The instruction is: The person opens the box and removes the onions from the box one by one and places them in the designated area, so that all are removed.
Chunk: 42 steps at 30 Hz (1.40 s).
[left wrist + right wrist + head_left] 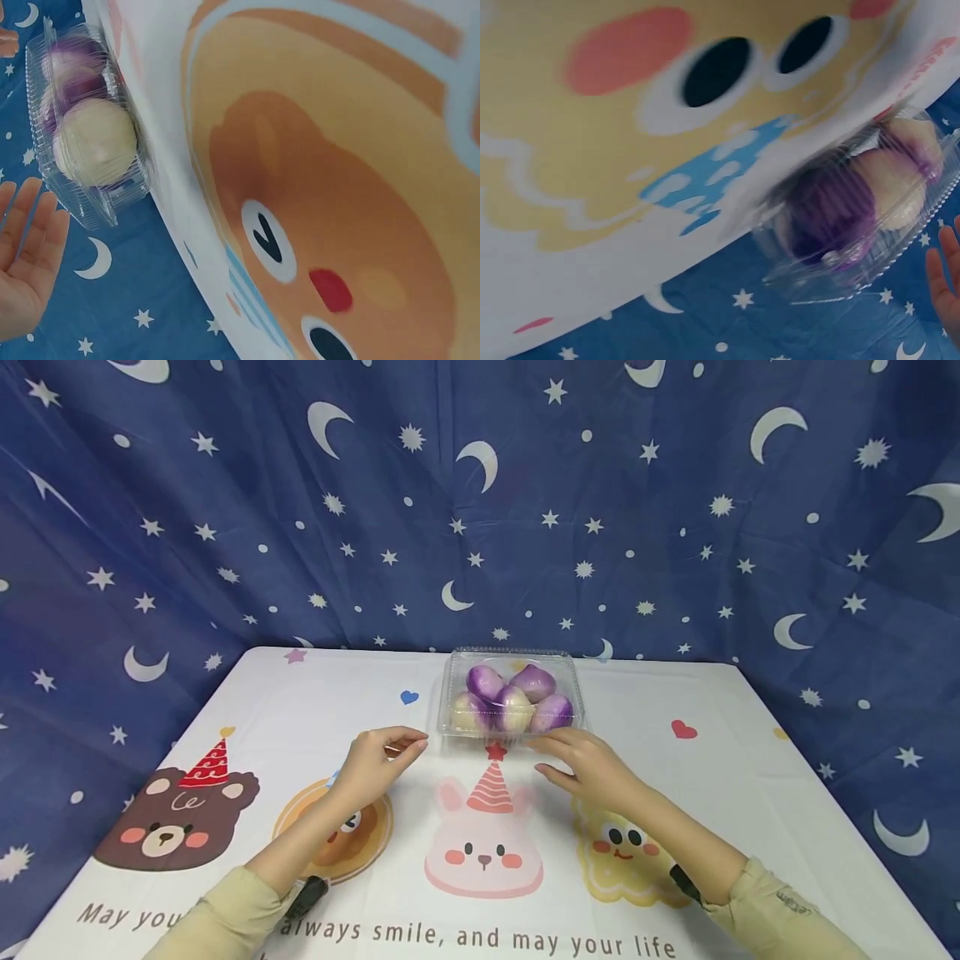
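Note:
A clear plastic clamshell box stands near the far edge of the table, its lid down. Inside lie several round purple-and-white vegetables, turnip-like in look. Just short of the box's front left corner is my left hand, fingers loosely bent and holding nothing. My right hand is by the front right corner with its fingers extended toward the box; the head view does not settle whether they touch it. In the left wrist view, the left fingers are beside the box. The right wrist view shows the right hand apart from it.
A white tablecloth printed with cartoon animals, hearts and lettering covers the table. Behind the far edge hangs a dark blue curtain with moons and stars. Dark straps sit at both wrists.

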Each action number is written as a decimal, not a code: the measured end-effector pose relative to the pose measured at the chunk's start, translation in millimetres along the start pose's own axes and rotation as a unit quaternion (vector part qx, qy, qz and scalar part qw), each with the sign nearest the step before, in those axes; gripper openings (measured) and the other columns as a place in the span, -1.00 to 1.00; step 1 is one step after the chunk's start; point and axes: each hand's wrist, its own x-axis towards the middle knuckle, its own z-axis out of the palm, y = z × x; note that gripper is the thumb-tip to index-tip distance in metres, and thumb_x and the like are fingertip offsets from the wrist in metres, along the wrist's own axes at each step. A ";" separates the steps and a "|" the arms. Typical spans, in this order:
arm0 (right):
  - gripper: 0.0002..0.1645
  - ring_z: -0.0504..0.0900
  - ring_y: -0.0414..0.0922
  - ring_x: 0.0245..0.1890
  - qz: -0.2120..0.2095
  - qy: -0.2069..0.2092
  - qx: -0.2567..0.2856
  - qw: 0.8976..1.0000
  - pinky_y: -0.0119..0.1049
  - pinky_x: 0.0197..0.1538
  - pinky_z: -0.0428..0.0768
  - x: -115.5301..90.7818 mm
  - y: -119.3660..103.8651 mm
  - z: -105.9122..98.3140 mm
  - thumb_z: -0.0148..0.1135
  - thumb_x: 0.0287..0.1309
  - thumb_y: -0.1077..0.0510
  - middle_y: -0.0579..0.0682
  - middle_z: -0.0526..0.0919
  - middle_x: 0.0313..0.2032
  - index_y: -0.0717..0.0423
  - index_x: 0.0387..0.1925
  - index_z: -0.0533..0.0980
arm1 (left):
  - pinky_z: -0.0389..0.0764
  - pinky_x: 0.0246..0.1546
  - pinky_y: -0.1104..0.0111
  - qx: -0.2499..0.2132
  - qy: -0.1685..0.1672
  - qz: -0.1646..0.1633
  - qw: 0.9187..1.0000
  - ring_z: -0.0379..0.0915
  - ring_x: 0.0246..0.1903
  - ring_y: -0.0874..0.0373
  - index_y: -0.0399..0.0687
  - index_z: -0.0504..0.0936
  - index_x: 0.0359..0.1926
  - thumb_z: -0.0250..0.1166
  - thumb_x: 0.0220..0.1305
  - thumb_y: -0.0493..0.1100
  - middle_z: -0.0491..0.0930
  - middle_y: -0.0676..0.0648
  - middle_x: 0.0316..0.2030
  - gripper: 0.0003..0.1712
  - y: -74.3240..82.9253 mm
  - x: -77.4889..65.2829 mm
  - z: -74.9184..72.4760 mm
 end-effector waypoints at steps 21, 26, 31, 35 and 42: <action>-0.63 0.60 -0.04 -0.03 -0.023 0.002 -0.005 1.000 -0.07 0.12 0.52 60.5 -11.2 26.4 0.35 0.04 0.13 0.02 0.66 -0.09 0.13 -0.06 0.60 | 0.66 -0.15 0.30 -0.206 -0.013 -0.245 0.947 0.59 -0.06 -0.07 -0.35 0.47 0.17 0.05 0.38 -0.18 0.57 -0.33 0.03 -0.56 -28.2 36.0 12.9; -0.54 0.56 0.04 0.05 0.007 -0.025 0.003 1.000 0.04 0.18 0.46 75.9 -12.7 33.1 0.34 0.05 0.13 0.07 0.61 0.02 0.09 0.05 0.55 | 0.62 -0.03 0.25 -0.266 -0.056 -0.288 0.918 0.54 0.05 -0.09 -0.27 0.30 0.32 -0.04 0.42 -0.22 0.43 -0.35 0.18 -0.51 -30.9 43.1 12.8; -0.56 0.52 0.09 0.11 0.026 -0.038 0.006 0.999 0.10 0.17 0.43 91.8 -15.4 42.5 0.33 0.08 0.10 0.07 0.57 0.09 -0.02 0.06 0.56 | 0.62 -0.03 0.27 -0.341 -0.092 -0.316 0.880 0.62 -0.12 0.13 -0.22 0.18 0.38 -0.03 0.40 -0.30 0.36 -0.34 0.25 -0.45 -33.2 50.6 20.0; -0.62 0.47 0.09 0.16 0.030 -0.059 0.006 0.998 0.06 0.22 0.41 99.8 -17.5 50.9 0.28 0.14 0.09 0.08 0.54 0.13 -0.03 0.02 0.57 | 0.55 0.07 0.21 -0.402 -0.104 -0.325 0.850 0.60 -0.20 0.21 -0.25 0.17 0.38 -0.04 0.41 -0.30 0.36 -0.32 0.26 -0.46 -34.9 51.4 26.0; -0.63 0.39 0.13 0.24 0.037 -0.106 -0.005 0.994 0.11 0.28 0.33 113.3 -21.3 59.6 0.26 0.15 0.05 0.14 0.46 0.21 -0.01 0.02 0.58 | 0.46 0.16 0.17 -0.455 -0.107 -0.330 0.820 0.62 -0.13 0.15 -0.34 0.15 0.37 -0.06 0.43 -0.30 0.63 -0.06 -0.09 -0.47 -37.5 48.9 27.9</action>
